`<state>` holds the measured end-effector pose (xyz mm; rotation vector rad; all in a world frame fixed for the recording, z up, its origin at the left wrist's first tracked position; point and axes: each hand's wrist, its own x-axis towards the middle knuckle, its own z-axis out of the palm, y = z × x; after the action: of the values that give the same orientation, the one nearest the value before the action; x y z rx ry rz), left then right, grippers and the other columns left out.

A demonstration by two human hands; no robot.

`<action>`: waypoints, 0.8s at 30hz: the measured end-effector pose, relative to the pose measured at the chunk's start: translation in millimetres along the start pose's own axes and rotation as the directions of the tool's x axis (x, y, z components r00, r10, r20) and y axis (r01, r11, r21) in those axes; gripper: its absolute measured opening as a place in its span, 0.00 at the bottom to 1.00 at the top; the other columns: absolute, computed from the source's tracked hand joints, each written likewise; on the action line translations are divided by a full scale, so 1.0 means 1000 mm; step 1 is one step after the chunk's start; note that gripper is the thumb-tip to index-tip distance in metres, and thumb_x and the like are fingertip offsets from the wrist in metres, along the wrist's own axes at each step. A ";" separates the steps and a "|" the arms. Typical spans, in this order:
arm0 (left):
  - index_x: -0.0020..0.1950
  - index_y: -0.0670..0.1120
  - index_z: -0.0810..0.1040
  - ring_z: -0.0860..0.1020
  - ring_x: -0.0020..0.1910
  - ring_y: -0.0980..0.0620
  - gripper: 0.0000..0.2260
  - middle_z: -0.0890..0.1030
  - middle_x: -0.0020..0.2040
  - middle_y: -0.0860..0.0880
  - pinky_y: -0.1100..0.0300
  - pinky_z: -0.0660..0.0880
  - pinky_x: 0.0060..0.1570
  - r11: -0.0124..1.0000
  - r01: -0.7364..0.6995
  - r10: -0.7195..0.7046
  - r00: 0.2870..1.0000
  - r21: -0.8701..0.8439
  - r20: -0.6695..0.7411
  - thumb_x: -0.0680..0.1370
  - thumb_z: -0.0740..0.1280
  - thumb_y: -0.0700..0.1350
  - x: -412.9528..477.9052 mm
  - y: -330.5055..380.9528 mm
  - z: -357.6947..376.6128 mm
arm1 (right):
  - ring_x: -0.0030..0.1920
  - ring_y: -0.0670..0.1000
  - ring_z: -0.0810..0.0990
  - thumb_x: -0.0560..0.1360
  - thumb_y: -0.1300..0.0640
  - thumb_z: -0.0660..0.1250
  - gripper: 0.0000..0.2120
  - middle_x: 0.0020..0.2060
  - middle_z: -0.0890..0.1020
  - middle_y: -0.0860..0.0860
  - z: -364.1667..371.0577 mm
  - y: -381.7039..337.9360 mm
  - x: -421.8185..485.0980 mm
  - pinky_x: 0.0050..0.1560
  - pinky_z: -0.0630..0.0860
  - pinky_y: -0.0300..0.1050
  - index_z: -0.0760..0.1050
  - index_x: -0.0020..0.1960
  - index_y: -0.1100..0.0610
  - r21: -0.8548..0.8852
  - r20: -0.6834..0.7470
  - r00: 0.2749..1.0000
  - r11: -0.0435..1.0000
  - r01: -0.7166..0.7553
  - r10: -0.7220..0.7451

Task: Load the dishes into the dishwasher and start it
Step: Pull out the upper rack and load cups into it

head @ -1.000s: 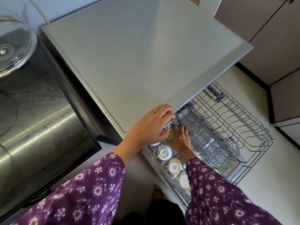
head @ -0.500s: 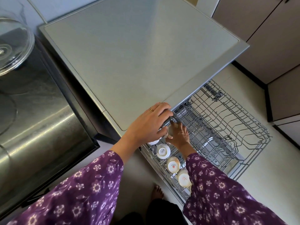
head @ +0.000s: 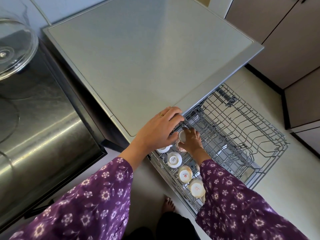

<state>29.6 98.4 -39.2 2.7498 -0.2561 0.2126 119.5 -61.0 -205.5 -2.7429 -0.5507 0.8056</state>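
A grey wire dishwasher rack (head: 245,129) is pulled out below the dishwasher's flat grey top (head: 147,63). My right hand (head: 191,140) grips a small patterned cup (head: 181,141), held upside down at the rack's near-left corner. My left hand (head: 161,129) rests with fingers curled over the front edge of the dishwasher top, just above that cup. Three upturned white cups stand in a row along the rack's left side: one (head: 174,159), a second (head: 185,174) and a third (head: 196,187). Another white cup (head: 163,149) is partly hidden under my left wrist.
A steel and black cooker (head: 38,129) stands to the left, with a glass lid (head: 15,47) on it. Beige cabinet doors (head: 284,37) line the right. My bare foot (head: 168,204) is on the pale floor beside the rack.
My right hand has shifted the patterned cup slightly within the rack's near-left corner. My left hand stays on the dishwasher's edge.
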 end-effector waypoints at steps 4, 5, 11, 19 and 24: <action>0.60 0.44 0.75 0.68 0.64 0.50 0.16 0.72 0.63 0.46 0.60 0.68 0.60 1.000 -0.002 0.002 1.000 0.003 -0.005 0.73 0.66 0.44 0.000 0.000 0.001 | 0.70 0.60 0.57 0.68 0.53 0.73 0.40 0.72 0.60 0.53 -0.005 0.004 0.002 0.70 0.60 0.59 0.58 0.74 0.45 0.030 0.033 0.999 0.999 0.011 -0.012; 0.60 0.44 0.74 0.68 0.64 0.50 0.16 0.71 0.63 0.46 0.60 0.68 0.60 1.000 -0.003 0.003 1.000 0.003 -0.005 0.73 0.66 0.44 0.000 -0.001 0.001 | 0.71 0.60 0.57 0.67 0.53 0.74 0.40 0.72 0.60 0.53 -0.005 0.005 0.002 0.70 0.60 0.59 0.58 0.74 0.45 0.020 0.036 0.999 1.000 0.019 -0.020; 0.61 0.45 0.74 0.69 0.64 0.50 0.16 0.71 0.63 0.47 0.60 0.69 0.59 1.000 -0.017 0.017 1.000 0.013 -0.011 0.73 0.66 0.44 -0.001 -0.001 0.003 | 0.73 0.61 0.52 0.68 0.52 0.74 0.43 0.74 0.54 0.53 -0.006 0.002 -0.003 0.70 0.59 0.59 0.53 0.76 0.44 -0.009 0.070 0.997 1.000 0.021 -0.020; 0.59 0.44 0.74 0.71 0.62 0.49 0.15 0.72 0.62 0.46 0.59 0.71 0.56 0.999 -0.035 0.035 0.999 -0.001 -0.027 0.73 0.67 0.43 -0.002 -0.001 0.002 | 0.67 0.58 0.63 0.69 0.51 0.73 0.41 0.68 0.63 0.56 -0.021 -0.004 -0.033 0.64 0.71 0.57 0.55 0.74 0.52 0.065 -0.095 0.995 0.998 -0.001 0.007; 0.59 0.43 0.74 0.72 0.60 0.49 0.14 0.72 0.61 0.46 0.58 0.73 0.55 0.999 -0.042 0.041 0.998 -0.028 -0.042 0.75 0.65 0.46 -0.003 0.001 -0.002 | 0.65 0.58 0.68 0.73 0.55 0.69 0.29 0.65 0.68 0.57 -0.053 -0.032 -0.069 0.62 0.74 0.55 0.62 0.71 0.57 0.030 -0.204 0.978 0.998 0.055 -0.048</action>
<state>26.3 98.4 -37.1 2.7098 -0.3031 0.2748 86.1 -66.0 -119.7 -2.7236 -0.5566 0.5102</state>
